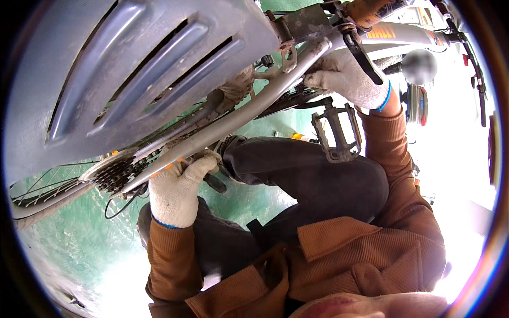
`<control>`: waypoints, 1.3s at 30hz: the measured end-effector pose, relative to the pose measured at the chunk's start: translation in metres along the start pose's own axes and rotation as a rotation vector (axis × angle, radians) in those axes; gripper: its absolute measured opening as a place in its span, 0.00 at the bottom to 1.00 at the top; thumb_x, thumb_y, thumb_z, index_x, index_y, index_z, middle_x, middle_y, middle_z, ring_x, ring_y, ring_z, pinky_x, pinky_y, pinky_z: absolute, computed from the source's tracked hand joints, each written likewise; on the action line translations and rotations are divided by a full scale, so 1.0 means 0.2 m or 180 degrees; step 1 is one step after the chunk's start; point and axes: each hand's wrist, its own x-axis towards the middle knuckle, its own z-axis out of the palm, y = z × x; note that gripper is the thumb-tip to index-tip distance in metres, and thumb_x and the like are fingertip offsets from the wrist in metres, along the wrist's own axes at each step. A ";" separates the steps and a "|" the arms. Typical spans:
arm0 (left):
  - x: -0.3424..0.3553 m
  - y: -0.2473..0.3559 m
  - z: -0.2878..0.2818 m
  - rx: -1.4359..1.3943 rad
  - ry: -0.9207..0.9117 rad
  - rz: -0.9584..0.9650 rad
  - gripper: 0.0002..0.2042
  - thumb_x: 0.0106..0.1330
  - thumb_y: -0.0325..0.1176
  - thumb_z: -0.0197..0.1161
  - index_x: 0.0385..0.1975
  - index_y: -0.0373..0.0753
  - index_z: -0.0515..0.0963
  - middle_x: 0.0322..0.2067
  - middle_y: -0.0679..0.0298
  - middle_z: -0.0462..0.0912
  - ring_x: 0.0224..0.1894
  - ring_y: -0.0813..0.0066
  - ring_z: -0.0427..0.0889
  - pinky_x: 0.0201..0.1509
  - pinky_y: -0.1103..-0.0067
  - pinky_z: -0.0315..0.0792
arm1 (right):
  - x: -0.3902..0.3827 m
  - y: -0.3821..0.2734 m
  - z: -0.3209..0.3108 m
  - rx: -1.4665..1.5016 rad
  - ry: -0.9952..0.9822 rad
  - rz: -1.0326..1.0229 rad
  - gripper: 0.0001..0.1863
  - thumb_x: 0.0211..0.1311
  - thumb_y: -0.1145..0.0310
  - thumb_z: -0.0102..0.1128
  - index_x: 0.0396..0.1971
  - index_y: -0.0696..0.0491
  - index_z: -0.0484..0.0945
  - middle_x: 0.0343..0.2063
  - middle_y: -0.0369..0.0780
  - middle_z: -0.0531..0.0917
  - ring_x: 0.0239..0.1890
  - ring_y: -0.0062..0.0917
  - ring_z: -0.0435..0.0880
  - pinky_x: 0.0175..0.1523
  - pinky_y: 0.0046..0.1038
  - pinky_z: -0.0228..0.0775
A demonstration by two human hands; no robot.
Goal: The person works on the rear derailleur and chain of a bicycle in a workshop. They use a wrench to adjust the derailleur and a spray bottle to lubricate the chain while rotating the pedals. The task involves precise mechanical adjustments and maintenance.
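A bicycle with a silver frame tube (222,127) slants across the view. My left hand (175,196), in a white knitted glove, is at the tube's lower end, beside the rear sprockets (114,172). Its thumb and fingers are bent together; what lies between them is hidden. My right hand (352,79), gloved alike, reaches in behind the tube near the chainring (297,99). Its fingers are curled and partly covered by the frame, so what they hold cannot be made out. A black pedal (338,132) hangs just below the right wrist.
A large grey slotted panel (143,63) covers the upper left. Under it sits a crumpled, brownish-white thing (237,87) of unclear kind. My bent leg (313,169) is below the bicycle. A red-and-grey lamp-like part (417,105) is at the right. Green floor (79,228) shows around.
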 end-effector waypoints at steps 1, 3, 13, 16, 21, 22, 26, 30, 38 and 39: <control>-0.01 0.00 0.00 -0.0014 -0.0013 -0.0042 0.15 0.69 0.36 0.67 0.43 0.26 0.83 0.32 0.55 0.89 0.33 0.71 0.87 0.39 0.77 0.79 | 0.00 0.04 0.00 0.0022 0.0002 0.0015 0.16 0.65 0.65 0.69 0.45 0.61 0.87 0.28 0.38 0.86 0.32 0.20 0.80 0.42 0.26 0.74; -0.01 0.03 -0.01 0.0036 -0.0104 -0.0117 0.16 0.70 0.36 0.65 0.44 0.26 0.83 0.31 0.55 0.89 0.32 0.72 0.87 0.38 0.78 0.78 | 0.02 0.14 0.00 -0.0029 0.0034 0.0020 0.15 0.64 0.64 0.70 0.41 0.61 0.88 0.25 0.36 0.82 0.30 0.18 0.77 0.38 0.25 0.71; -0.06 0.02 -0.01 -0.0240 -0.0251 -0.0106 0.16 0.75 0.40 0.64 0.45 0.29 0.82 0.34 0.58 0.89 0.34 0.75 0.87 0.34 0.82 0.75 | -0.03 0.25 0.00 0.0223 0.0025 -0.0213 0.14 0.66 0.64 0.65 0.37 0.62 0.85 0.26 0.36 0.83 0.31 0.18 0.77 0.39 0.24 0.71; -0.07 0.02 -0.02 -0.0132 -0.0351 -0.0124 0.20 0.77 0.44 0.60 0.45 0.28 0.82 0.35 0.57 0.90 0.34 0.76 0.87 0.35 0.83 0.74 | -0.04 0.31 0.02 0.0571 0.0071 -0.0289 0.12 0.66 0.67 0.67 0.41 0.61 0.85 0.31 0.36 0.85 0.34 0.18 0.81 0.42 0.23 0.74; -0.07 0.02 -0.01 0.0001 -0.0284 -0.0364 0.30 0.77 0.57 0.55 0.47 0.27 0.78 0.32 0.57 0.87 0.25 0.79 0.76 0.31 0.81 0.68 | -0.03 0.43 0.05 0.1015 -0.0048 -0.0466 0.15 0.61 0.70 0.75 0.45 0.59 0.83 0.37 0.34 0.86 0.40 0.17 0.82 0.49 0.22 0.75; -0.07 0.04 0.00 -0.0073 -0.0220 -0.0418 0.29 0.77 0.56 0.56 0.46 0.27 0.78 0.31 0.59 0.86 0.25 0.78 0.76 0.31 0.81 0.68 | -0.04 0.45 0.06 0.1130 0.0022 -0.0515 0.16 0.60 0.69 0.75 0.45 0.59 0.83 0.37 0.34 0.86 0.40 0.17 0.81 0.49 0.22 0.74; -0.06 -0.01 0.04 -0.0734 0.0137 -0.0116 0.24 0.76 0.51 0.56 0.43 0.29 0.77 0.24 0.65 0.78 0.22 0.76 0.73 0.29 0.80 0.64 | -0.04 0.42 0.11 0.1623 0.0038 -0.0473 0.16 0.62 0.68 0.74 0.46 0.59 0.82 0.37 0.34 0.85 0.40 0.17 0.81 0.49 0.22 0.72; -0.04 0.04 0.04 -0.1543 0.0098 -0.0654 0.20 0.74 0.46 0.56 0.40 0.31 0.77 0.18 0.67 0.71 0.19 0.75 0.68 0.27 0.79 0.61 | -0.01 0.42 0.11 0.1654 0.0047 -0.0453 0.15 0.63 0.67 0.74 0.45 0.59 0.83 0.35 0.33 0.85 0.39 0.16 0.80 0.46 0.21 0.72; -0.05 0.05 -0.03 -0.0219 -0.0212 -0.0693 0.17 0.71 0.44 0.58 0.31 0.34 0.74 0.16 0.67 0.71 0.17 0.78 0.66 0.23 0.79 0.60 | 0.04 0.46 0.12 0.1550 0.0098 -0.0492 0.15 0.64 0.61 0.74 0.40 0.58 0.85 0.32 0.31 0.84 0.34 0.14 0.77 0.41 0.21 0.70; -0.06 0.06 0.00 -0.0216 -0.0186 -0.0696 0.15 0.70 0.41 0.63 0.29 0.36 0.72 0.17 0.67 0.72 0.18 0.80 0.67 0.23 0.80 0.60 | 0.05 0.48 0.12 0.1563 0.0036 -0.0474 0.16 0.63 0.61 0.75 0.40 0.58 0.85 0.32 0.31 0.84 0.34 0.14 0.77 0.41 0.21 0.69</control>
